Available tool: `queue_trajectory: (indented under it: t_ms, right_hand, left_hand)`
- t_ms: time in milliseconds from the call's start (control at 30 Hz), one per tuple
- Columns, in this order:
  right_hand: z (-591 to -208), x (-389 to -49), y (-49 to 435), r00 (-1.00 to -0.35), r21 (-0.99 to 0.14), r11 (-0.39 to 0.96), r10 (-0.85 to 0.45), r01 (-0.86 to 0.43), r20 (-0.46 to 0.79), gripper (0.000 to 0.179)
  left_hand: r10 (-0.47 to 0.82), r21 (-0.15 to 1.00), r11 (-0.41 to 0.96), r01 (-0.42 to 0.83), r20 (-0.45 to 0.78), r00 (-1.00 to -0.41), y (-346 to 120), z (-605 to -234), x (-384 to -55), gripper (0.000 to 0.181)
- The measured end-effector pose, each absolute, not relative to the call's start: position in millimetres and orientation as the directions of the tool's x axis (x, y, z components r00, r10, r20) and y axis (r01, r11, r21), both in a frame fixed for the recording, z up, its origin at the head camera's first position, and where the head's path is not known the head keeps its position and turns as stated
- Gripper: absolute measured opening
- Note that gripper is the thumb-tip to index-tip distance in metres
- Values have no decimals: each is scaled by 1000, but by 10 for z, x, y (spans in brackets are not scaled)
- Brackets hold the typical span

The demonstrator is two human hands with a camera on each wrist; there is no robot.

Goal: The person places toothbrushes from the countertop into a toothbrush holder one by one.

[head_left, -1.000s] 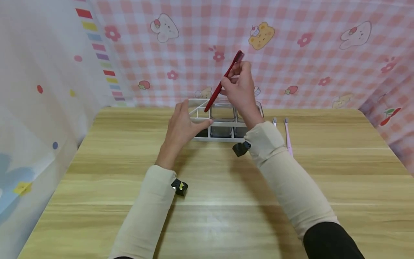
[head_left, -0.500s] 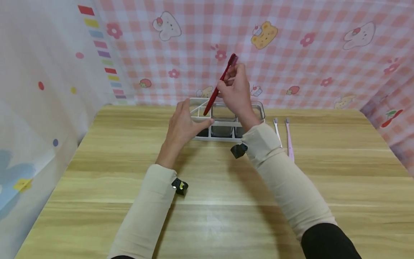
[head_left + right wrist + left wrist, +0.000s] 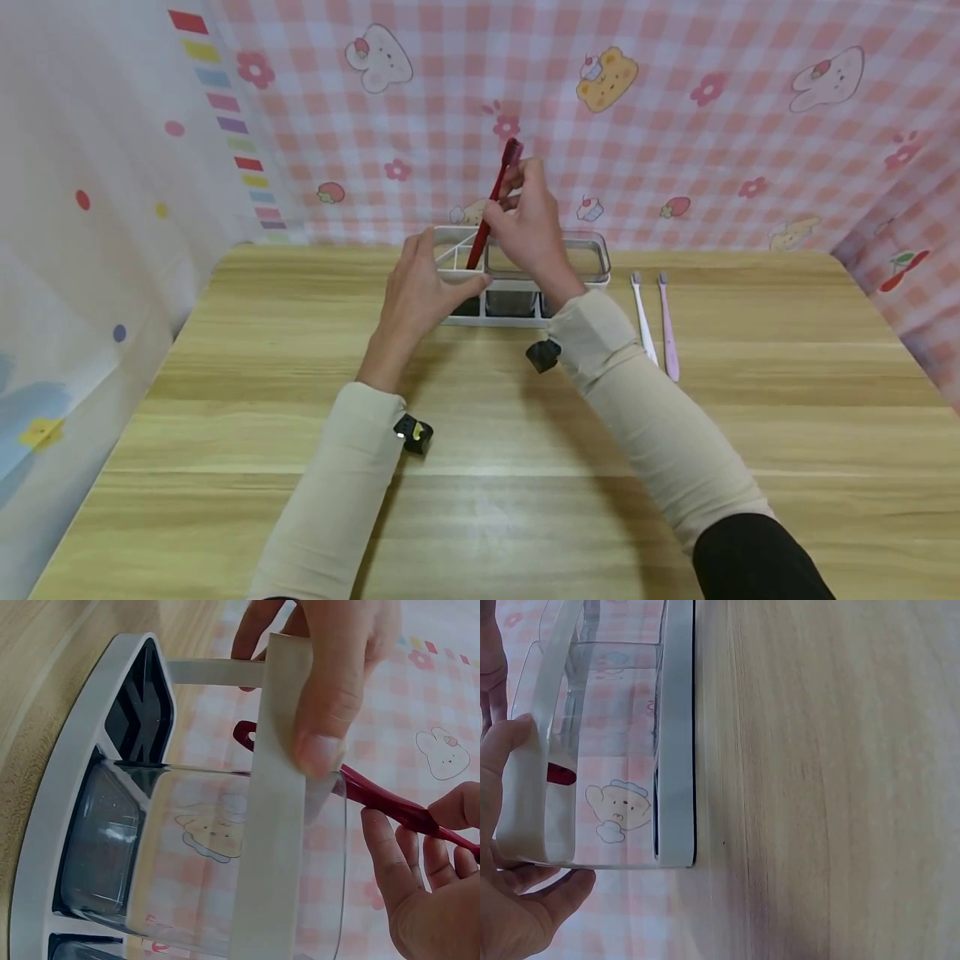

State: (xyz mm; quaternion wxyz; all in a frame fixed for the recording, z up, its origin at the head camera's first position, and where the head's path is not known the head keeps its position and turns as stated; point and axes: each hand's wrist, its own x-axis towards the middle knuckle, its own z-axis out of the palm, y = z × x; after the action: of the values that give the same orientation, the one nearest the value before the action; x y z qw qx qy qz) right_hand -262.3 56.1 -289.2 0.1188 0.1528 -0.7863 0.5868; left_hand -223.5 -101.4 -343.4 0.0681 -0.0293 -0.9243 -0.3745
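Observation:
A white toothbrush holder (image 3: 510, 322) with clear cups and a divided top frame stands at the table's back edge. My left hand (image 3: 420, 292) grips the left end of its top frame, thumb along the front rail. My right hand (image 3: 527, 221) pinches a red toothbrush (image 3: 480, 237) by its handle, bristle head up and tilted right. The handle passes down into a small left compartment. In the left wrist view, the red handle end (image 3: 561, 774) shows below the top frame. In the right wrist view, the toothbrush (image 3: 382, 799) runs through the frame between thumb and fingers.
A white toothbrush (image 3: 643, 321) and a lilac toothbrush (image 3: 668, 333) lie side by side on the wooden table (image 3: 480, 517), right of the holder. A pink checked cloth (image 3: 450, 100) hangs right behind it.
My right hand has moved left and down with the red toothbrush, whose handle end now sits lower in the compartment and which stands more upright. The left hand keeps its grip.

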Motion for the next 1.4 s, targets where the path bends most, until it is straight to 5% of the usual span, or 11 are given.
queue_trajectory:
  t_ms: [1400]
  right_hand:
    - [-3094, -2533, 550, -942, -823, 458, -168, -336, 292, 32]
  left_hand:
    - [0, 671, 727, 145, 211, -978, -1019, -3468, -2240, 95]
